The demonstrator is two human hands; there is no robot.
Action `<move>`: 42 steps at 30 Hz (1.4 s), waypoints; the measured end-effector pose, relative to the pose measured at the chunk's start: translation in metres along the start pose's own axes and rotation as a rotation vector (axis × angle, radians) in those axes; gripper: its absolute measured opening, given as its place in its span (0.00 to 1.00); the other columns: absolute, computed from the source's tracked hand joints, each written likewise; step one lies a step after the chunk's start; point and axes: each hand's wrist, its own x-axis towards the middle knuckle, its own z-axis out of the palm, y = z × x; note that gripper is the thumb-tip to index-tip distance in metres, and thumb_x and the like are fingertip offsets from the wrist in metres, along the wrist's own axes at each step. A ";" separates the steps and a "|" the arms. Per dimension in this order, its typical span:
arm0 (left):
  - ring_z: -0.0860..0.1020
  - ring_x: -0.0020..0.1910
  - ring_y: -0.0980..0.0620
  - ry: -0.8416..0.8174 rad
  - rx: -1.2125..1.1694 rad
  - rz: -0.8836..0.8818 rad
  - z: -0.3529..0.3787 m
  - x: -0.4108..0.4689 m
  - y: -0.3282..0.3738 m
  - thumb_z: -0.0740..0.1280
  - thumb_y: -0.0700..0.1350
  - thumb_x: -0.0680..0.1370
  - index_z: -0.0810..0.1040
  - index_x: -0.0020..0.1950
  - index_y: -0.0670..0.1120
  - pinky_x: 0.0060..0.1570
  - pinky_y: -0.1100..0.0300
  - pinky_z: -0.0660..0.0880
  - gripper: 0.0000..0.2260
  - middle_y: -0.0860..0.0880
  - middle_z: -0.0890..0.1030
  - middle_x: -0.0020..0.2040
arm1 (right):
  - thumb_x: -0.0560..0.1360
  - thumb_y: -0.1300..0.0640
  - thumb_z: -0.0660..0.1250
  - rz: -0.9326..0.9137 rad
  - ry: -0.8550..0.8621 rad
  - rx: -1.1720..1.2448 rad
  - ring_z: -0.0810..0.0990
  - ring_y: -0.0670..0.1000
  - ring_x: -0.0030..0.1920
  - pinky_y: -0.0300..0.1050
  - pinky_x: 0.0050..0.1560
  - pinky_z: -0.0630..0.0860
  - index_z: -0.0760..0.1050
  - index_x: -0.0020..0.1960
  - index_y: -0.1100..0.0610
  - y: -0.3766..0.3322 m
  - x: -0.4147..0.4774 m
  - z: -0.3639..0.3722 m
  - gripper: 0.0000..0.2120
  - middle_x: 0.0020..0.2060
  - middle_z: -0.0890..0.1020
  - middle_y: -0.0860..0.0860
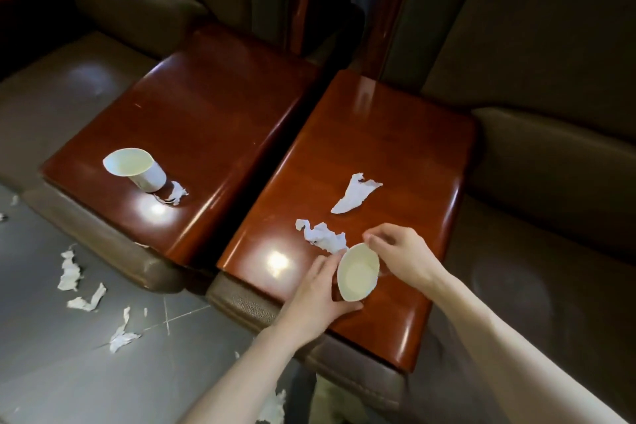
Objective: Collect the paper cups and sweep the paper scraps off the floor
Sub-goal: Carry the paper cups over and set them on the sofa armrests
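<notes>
Collecting cups: left hand (320,289) grips the near cup (358,272), right hand (401,256) loosely curled and empty; next, reach the far cup (137,169).

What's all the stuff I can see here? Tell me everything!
Tables: 2, red-brown, side by side.
Left cup: 1, white, on left table.
Held cup: 1, white, over right table.
Table scraps: 3, white, one by left cup, two on right table.
Floor scraps: several, white, lower left.
Floor: 1, grey, lower left.
Sofa seats: 2, brown, flanking tables.
Left hand: 1, gripping held cup.
Right hand: 1, beside held cup's rim.
</notes>
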 end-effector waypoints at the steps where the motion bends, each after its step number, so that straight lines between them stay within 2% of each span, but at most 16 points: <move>1: 0.62 0.63 0.66 0.028 0.024 0.047 -0.006 -0.002 -0.001 0.75 0.53 0.68 0.55 0.74 0.59 0.62 0.62 0.66 0.41 0.64 0.62 0.66 | 0.80 0.47 0.59 -0.013 -0.006 0.019 0.80 0.47 0.46 0.41 0.43 0.81 0.76 0.55 0.53 -0.008 0.001 0.003 0.12 0.48 0.80 0.47; 5: 0.55 0.62 0.78 0.113 -0.005 0.148 -0.032 -0.010 -0.012 0.77 0.55 0.65 0.46 0.74 0.61 0.58 0.79 0.58 0.49 0.74 0.55 0.64 | 0.81 0.42 0.52 0.009 -0.106 0.324 0.83 0.50 0.49 0.47 0.43 0.83 0.73 0.60 0.54 -0.038 0.009 0.019 0.20 0.48 0.83 0.55; 9: 0.67 0.60 0.68 0.247 -0.076 0.078 -0.046 -0.016 -0.032 0.79 0.55 0.63 0.58 0.68 0.62 0.48 0.81 0.64 0.41 0.70 0.64 0.58 | 0.82 0.44 0.50 0.006 -0.217 0.308 0.83 0.52 0.49 0.48 0.46 0.82 0.71 0.62 0.55 -0.055 0.019 0.042 0.19 0.50 0.81 0.56; 12: 0.61 0.63 0.65 0.346 -0.001 0.074 -0.054 -0.017 -0.048 0.78 0.55 0.64 0.54 0.74 0.56 0.59 0.74 0.60 0.46 0.60 0.63 0.65 | 0.82 0.48 0.54 -0.071 0.031 0.027 0.78 0.51 0.58 0.51 0.59 0.77 0.71 0.65 0.53 -0.050 0.041 0.054 0.16 0.60 0.77 0.54; 14: 0.60 0.63 0.63 0.375 0.058 0.076 -0.062 -0.018 -0.055 0.77 0.56 0.65 0.47 0.73 0.60 0.60 0.67 0.62 0.48 0.55 0.61 0.68 | 0.82 0.50 0.54 -0.077 0.124 -0.252 0.65 0.55 0.71 0.52 0.68 0.65 0.62 0.74 0.54 -0.042 0.059 0.053 0.21 0.72 0.66 0.55; 17: 0.66 0.64 0.58 0.385 0.112 0.061 -0.075 -0.018 -0.059 0.76 0.56 0.67 0.43 0.69 0.65 0.57 0.66 0.67 0.47 0.54 0.61 0.68 | 0.82 0.47 0.50 -0.028 0.076 -0.482 0.47 0.59 0.77 0.58 0.73 0.51 0.48 0.78 0.51 -0.024 0.083 0.048 0.27 0.77 0.50 0.56; 19: 0.66 0.66 0.54 0.422 0.198 0.053 -0.078 -0.015 -0.063 0.75 0.58 0.67 0.45 0.74 0.59 0.61 0.62 0.66 0.48 0.54 0.62 0.71 | 0.82 0.45 0.48 0.026 0.012 -0.525 0.46 0.57 0.77 0.59 0.74 0.48 0.47 0.78 0.52 -0.014 0.089 0.049 0.27 0.78 0.49 0.55; 23: 0.67 0.66 0.53 0.468 0.234 0.042 -0.076 -0.007 -0.065 0.75 0.59 0.66 0.48 0.76 0.51 0.63 0.62 0.56 0.49 0.52 0.66 0.70 | 0.81 0.42 0.47 0.001 0.015 -0.594 0.58 0.59 0.74 0.58 0.70 0.57 0.54 0.77 0.54 -0.008 0.075 0.063 0.28 0.75 0.60 0.56; 28: 0.76 0.57 0.44 0.545 0.301 0.038 -0.069 -0.004 -0.064 0.79 0.57 0.60 0.50 0.73 0.51 0.56 0.53 0.64 0.51 0.43 0.75 0.61 | 0.77 0.36 0.53 -0.085 0.035 -0.735 0.60 0.59 0.73 0.55 0.66 0.66 0.45 0.78 0.52 -0.009 0.060 0.079 0.37 0.74 0.60 0.58; 30: 0.77 0.56 0.41 0.590 0.324 0.030 -0.066 -0.004 -0.065 0.81 0.55 0.58 0.50 0.72 0.51 0.54 0.49 0.68 0.52 0.41 0.76 0.60 | 0.78 0.41 0.58 -0.081 -0.030 -0.761 0.61 0.60 0.72 0.53 0.60 0.73 0.43 0.78 0.51 -0.010 0.057 0.086 0.37 0.74 0.57 0.59; 32: 0.74 0.59 0.41 0.581 0.308 0.010 -0.064 -0.005 -0.066 0.81 0.53 0.59 0.47 0.72 0.54 0.57 0.44 0.68 0.54 0.41 0.73 0.62 | 0.79 0.53 0.60 -0.081 -0.051 -0.779 0.65 0.59 0.70 0.47 0.55 0.76 0.52 0.77 0.54 -0.010 0.057 0.092 0.29 0.72 0.60 0.59; 33: 0.73 0.61 0.41 0.571 0.300 0.000 -0.063 -0.006 -0.067 0.81 0.52 0.60 0.44 0.71 0.57 0.59 0.44 0.66 0.54 0.41 0.72 0.64 | 0.80 0.59 0.59 -0.086 -0.028 -0.756 0.70 0.58 0.67 0.44 0.52 0.76 0.61 0.73 0.57 -0.008 0.060 0.094 0.22 0.69 0.66 0.58; 35: 0.71 0.63 0.41 0.549 0.286 -0.001 -0.062 -0.009 -0.068 0.80 0.51 0.62 0.41 0.70 0.60 0.62 0.44 0.64 0.53 0.42 0.70 0.66 | 0.78 0.66 0.58 -0.067 0.061 -0.605 0.78 0.54 0.50 0.41 0.39 0.73 0.75 0.52 0.59 -0.013 0.060 0.093 0.09 0.55 0.76 0.58; 37: 0.70 0.65 0.43 0.531 0.253 -0.005 -0.061 -0.011 -0.068 0.80 0.52 0.63 0.41 0.71 0.59 0.64 0.46 0.63 0.53 0.43 0.70 0.67 | 0.75 0.68 0.57 -0.033 0.185 -0.326 0.75 0.51 0.35 0.42 0.29 0.69 0.72 0.35 0.56 -0.021 0.058 0.088 0.13 0.41 0.79 0.56; 39: 0.69 0.66 0.45 0.533 0.199 -0.034 -0.059 -0.010 -0.067 0.78 0.53 0.64 0.44 0.75 0.51 0.66 0.49 0.61 0.52 0.45 0.69 0.69 | 0.75 0.67 0.59 -0.087 0.321 -0.017 0.71 0.48 0.32 0.35 0.26 0.64 0.72 0.36 0.57 -0.041 0.047 0.083 0.12 0.37 0.77 0.52; 42: 0.71 0.64 0.50 0.572 0.117 -0.073 -0.057 -0.007 -0.060 0.77 0.55 0.66 0.49 0.76 0.48 0.66 0.53 0.57 0.49 0.48 0.72 0.66 | 0.77 0.64 0.62 -0.316 0.287 -0.029 0.73 0.47 0.39 0.33 0.32 0.68 0.78 0.41 0.55 -0.075 0.023 0.092 0.10 0.40 0.74 0.48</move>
